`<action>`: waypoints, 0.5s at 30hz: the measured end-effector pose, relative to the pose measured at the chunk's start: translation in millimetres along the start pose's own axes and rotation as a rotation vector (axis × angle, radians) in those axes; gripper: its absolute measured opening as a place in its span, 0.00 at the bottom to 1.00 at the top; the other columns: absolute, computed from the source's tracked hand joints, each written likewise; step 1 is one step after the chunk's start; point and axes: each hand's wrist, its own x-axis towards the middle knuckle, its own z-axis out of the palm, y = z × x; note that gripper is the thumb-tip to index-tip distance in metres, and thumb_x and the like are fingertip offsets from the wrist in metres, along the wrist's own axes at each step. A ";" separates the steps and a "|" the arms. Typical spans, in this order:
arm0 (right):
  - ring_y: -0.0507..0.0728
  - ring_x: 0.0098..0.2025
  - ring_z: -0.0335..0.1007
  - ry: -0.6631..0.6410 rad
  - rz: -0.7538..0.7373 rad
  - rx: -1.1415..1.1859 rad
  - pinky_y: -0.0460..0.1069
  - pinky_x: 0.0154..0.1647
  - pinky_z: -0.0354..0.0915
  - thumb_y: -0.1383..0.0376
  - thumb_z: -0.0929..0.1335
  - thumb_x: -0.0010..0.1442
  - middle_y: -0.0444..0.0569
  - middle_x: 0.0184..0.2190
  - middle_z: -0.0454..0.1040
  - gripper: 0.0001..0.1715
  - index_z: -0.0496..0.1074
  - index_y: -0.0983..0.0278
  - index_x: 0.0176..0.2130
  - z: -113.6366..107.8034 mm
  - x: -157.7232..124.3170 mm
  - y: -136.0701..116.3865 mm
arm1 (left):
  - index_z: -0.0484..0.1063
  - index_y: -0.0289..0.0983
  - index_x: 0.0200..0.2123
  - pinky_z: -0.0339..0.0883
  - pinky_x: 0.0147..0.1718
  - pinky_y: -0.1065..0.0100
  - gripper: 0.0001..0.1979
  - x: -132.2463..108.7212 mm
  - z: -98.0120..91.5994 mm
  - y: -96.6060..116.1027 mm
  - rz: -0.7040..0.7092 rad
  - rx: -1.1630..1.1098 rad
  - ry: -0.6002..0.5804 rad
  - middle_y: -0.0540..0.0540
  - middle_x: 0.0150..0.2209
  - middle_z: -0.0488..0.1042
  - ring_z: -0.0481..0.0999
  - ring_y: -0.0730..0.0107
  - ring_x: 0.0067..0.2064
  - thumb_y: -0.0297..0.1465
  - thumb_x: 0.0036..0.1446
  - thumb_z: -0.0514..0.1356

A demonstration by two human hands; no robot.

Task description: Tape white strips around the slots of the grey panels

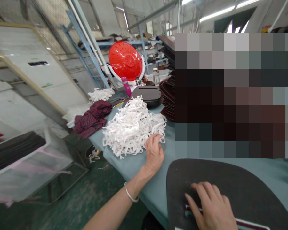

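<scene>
View from the head camera, looking down on a table [132, 164] covered in grey-green cloth. The left hand [154, 152], with a bangle [130, 194] at the wrist, rests at the near edge of a pile of white strips [132, 127]. Its fingers are bent into the pile and touch the strips, but whether they pinch one cannot be told. The right hand [212, 207] lies spread and flat, holding nothing, on a dark panel [235, 182] at the near end of the table. A pale strip with a dark red edge [252, 223] lies on the panel just beside that hand.

Judged from this layout, the panel in hand is only partly dealt with. One strip lies on it, and no strip has been lifted clear of the pile. A stack of similar dark panels [167, 95] stands beyond the pile. A striped cloth [93, 118] lies to the left, and a red round cover [126, 60] stands behind.
</scene>
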 end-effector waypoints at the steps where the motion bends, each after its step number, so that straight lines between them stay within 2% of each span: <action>1: 0.60 0.35 0.68 -0.016 0.036 0.079 0.53 0.31 0.61 0.61 0.61 0.62 0.51 0.34 0.73 0.10 0.69 0.60 0.39 4.5 19.3 -6.0 | 0.62 0.38 0.53 0.54 0.57 0.51 0.24 1.0 -2.0 -7.6 -0.001 0.023 0.030 0.39 0.54 0.65 0.62 0.58 0.58 0.18 0.53 0.51; 3: 0.59 0.38 0.68 -0.072 0.105 0.250 0.53 0.37 0.62 0.65 0.60 0.63 0.51 0.35 0.73 0.11 0.68 0.62 0.43 18.9 61.5 -19.8 | 0.58 0.37 0.57 0.51 0.59 0.50 0.27 0.2 -3.0 -16.6 0.031 0.066 0.040 0.38 0.57 0.62 0.58 0.58 0.61 0.17 0.53 0.50; 5: 0.59 0.42 0.68 -0.183 0.170 0.415 0.53 0.43 0.62 0.67 0.59 0.62 0.54 0.40 0.73 0.16 0.67 0.65 0.49 38.2 102.7 -33.8 | 0.55 0.37 0.59 0.48 0.60 0.49 0.28 -2.4 -0.6 -19.8 0.078 0.123 0.015 0.38 0.60 0.60 0.55 0.57 0.64 0.18 0.54 0.50; 8: 0.58 0.41 0.70 -0.292 0.258 0.523 0.49 0.40 0.61 0.69 0.59 0.62 0.56 0.43 0.74 0.19 0.65 0.66 0.52 65.9 147.6 -46.7 | 0.56 0.42 0.60 0.46 0.60 0.46 0.26 -5.8 6.0 -21.4 0.121 0.225 -0.060 0.39 0.62 0.59 0.52 0.55 0.65 0.22 0.58 0.52; 11: 0.56 0.35 0.71 -0.336 0.319 0.527 0.48 0.33 0.59 0.68 0.58 0.62 0.53 0.35 0.76 0.15 0.70 0.65 0.44 78.0 158.0 -39.8 | 0.65 0.45 0.53 0.46 0.59 0.43 0.18 -6.5 11.2 -25.4 0.125 0.306 -0.142 0.42 0.59 0.63 0.52 0.52 0.65 0.27 0.59 0.55; 13: 0.55 0.32 0.70 -0.365 0.359 0.526 0.47 0.33 0.58 0.68 0.59 0.61 0.51 0.30 0.75 0.13 0.71 0.64 0.36 72.8 146.6 -23.3 | 0.69 0.44 0.47 0.45 0.59 0.41 0.12 -6.0 12.5 -28.5 0.136 0.331 -0.182 0.43 0.58 0.65 0.53 0.50 0.65 0.28 0.59 0.56; 15: 0.54 0.29 0.68 -0.391 0.387 0.529 0.47 0.32 0.57 0.66 0.60 0.60 0.48 0.25 0.73 0.12 0.70 0.62 0.30 58.8 128.3 -2.1 | 0.69 0.43 0.45 0.44 0.59 0.41 0.11 -5.3 12.1 -30.1 0.139 0.330 -0.197 0.43 0.58 0.64 0.53 0.50 0.65 0.28 0.58 0.56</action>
